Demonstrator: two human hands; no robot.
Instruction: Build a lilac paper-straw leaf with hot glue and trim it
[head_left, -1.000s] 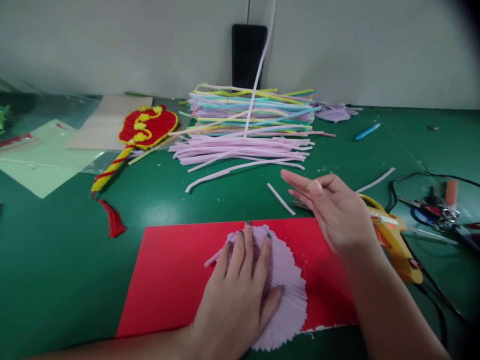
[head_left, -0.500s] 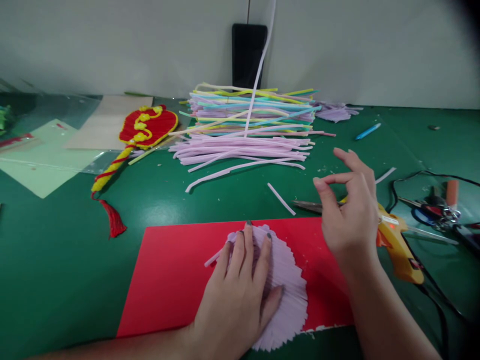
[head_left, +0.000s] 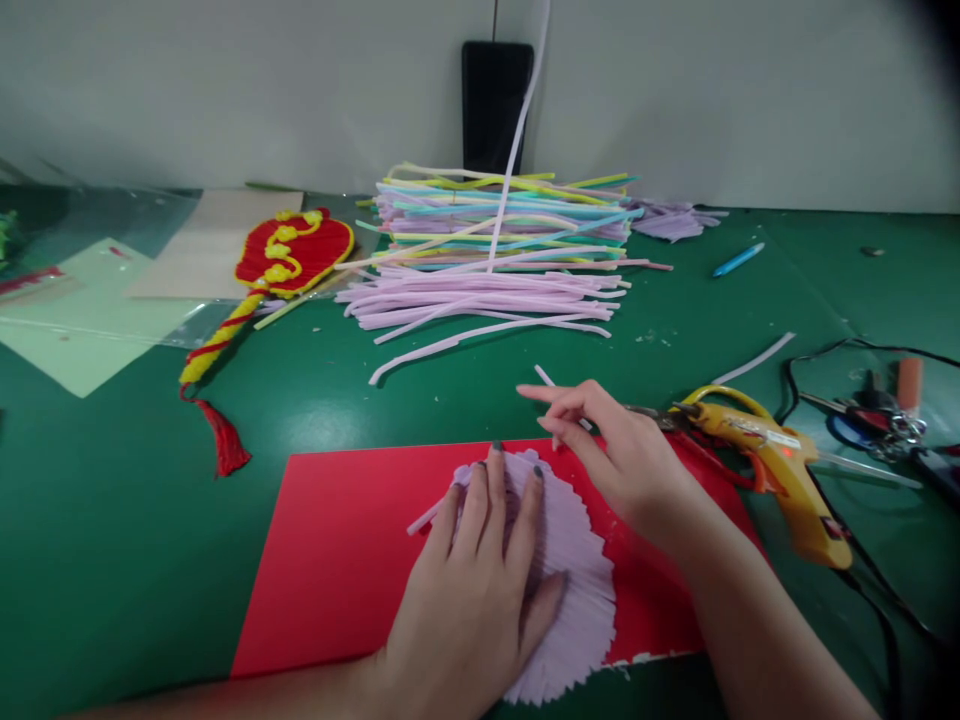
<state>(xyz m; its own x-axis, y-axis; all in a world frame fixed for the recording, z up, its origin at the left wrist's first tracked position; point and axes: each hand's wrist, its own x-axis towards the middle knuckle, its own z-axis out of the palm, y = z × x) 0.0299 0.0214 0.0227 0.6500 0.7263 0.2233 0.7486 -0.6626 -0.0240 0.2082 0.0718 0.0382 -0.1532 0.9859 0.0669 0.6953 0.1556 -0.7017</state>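
Note:
My left hand [head_left: 469,580] lies flat with fingers spread over a lilac fan-shaped piece [head_left: 574,570] made of pipe cleaner strips side by side. That piece rests on a red sheet [head_left: 337,540], and a short lilac end [head_left: 425,517] sticks out left of my fingers. My right hand [head_left: 607,440] hovers over the sheet's back edge, index finger stretched left, the other fingers bent, nothing visible in it. Just behind its fingertips lies a short lilac pipe cleaner offcut [head_left: 544,376], partly hidden by the hand. Scissors [head_left: 720,455] lie to its right, partly covered.
A yellow glue gun [head_left: 780,460] with a black cord and keys [head_left: 892,420] lie at right. Lilac pipe cleaners [head_left: 487,298] and a multicoloured bundle [head_left: 510,215] lie behind, before an upright phone [head_left: 495,110]. A red-yellow fan [head_left: 292,252] lies left; a blue pen [head_left: 739,260] lies right.
My right hand has moved left and down from beside the glue gun to near the offcut, uncovering the scissors' handles. My left hand has stayed in place.

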